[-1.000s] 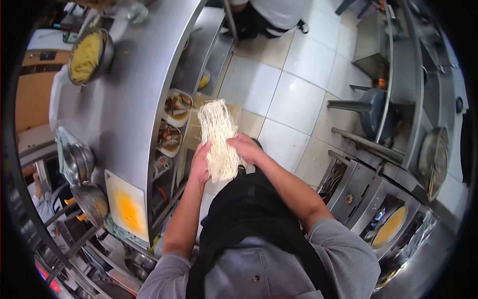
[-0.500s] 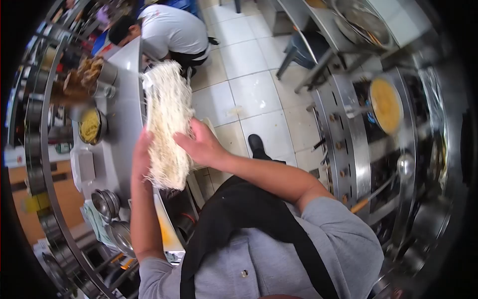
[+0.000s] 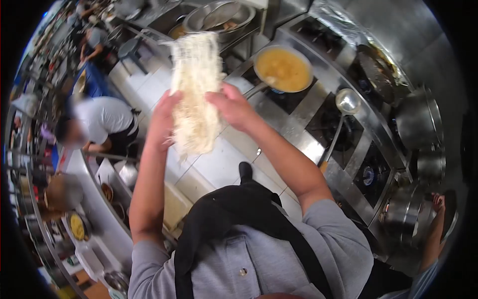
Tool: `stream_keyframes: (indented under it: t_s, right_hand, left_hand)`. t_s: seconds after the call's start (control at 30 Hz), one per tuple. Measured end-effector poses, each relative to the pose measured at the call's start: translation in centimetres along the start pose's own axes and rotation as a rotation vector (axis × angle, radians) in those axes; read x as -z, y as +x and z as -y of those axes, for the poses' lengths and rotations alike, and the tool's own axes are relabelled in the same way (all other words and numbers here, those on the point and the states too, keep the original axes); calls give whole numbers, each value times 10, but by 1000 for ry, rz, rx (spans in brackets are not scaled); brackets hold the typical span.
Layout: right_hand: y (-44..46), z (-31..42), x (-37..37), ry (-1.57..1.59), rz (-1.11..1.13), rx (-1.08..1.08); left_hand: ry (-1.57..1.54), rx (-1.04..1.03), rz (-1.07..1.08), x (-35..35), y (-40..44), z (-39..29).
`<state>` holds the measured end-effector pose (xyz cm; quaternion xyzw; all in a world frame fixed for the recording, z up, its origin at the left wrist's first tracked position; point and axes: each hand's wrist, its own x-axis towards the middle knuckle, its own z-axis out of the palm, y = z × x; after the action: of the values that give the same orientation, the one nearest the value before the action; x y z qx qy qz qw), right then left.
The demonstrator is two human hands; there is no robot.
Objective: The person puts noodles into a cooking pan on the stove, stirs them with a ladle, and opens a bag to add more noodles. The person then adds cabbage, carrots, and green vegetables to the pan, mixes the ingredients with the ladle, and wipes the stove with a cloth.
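A long, pale slab of dried noodles (image 3: 197, 94), with loose strands along its edges, is held up over the floor. My left hand (image 3: 163, 118) grips its left edge, and my right hand (image 3: 235, 107) grips the right edge with the thumb on top. Beyond my right hand, on the stove, stands a pan (image 3: 259, 87) of yellow-orange liquid with lumps in it. A ladle (image 3: 347, 101) with a wooden handle end rests on the stove to the right.
The stove (image 3: 298, 119) has a lit blue burner (image 3: 368, 175). Large steel pots (image 3: 419, 117) stand along the right. A person (image 3: 107, 119) bends at the counter (image 3: 97, 192) on the left; another person's hand (image 3: 438, 202) is at lower right. A stool (image 3: 132, 52) stands farther back.
My body and view have turned right, from the counter toward the stove. The noodle slab has moved along in both hands and is nearer the pan. Another person's arm has appeared at lower right.
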<state>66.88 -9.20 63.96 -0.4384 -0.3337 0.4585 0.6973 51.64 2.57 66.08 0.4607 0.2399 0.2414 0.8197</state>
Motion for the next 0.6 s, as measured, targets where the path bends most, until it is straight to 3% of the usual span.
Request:
stream_keyframes:
  t_s: [0.13, 0.33, 0.43, 0.47, 0.53, 0.57, 0.6]
  right_hand:
    - [7, 38, 133, -2, -312, -13]
    - [37, 47, 282, -158, -486, 88]
    - [37, 47, 322, -392, -574, -30]
    - [30, 43, 330, -625, -712, -24]
    - [5, 36, 341, -1094, -975, -25]
    - [-28, 52, 330, -985, -946, -60]
    - [-63, 41, 336, -1045, -1000, -60]
  left_hand:
    - [-50, 99, 281, -105, 115, 40]
    - [75, 160, 448, -191, 255, 101]
    - [149, 297, 432, -208, 293, 125]
    - [153, 307, 441, -208, 302, 133]
    - [456, 414, 417, -201, 331, 161]
    - [878, 435, 306, -197, 342, 168]
    - [880, 444, 314, -192, 346, 174]
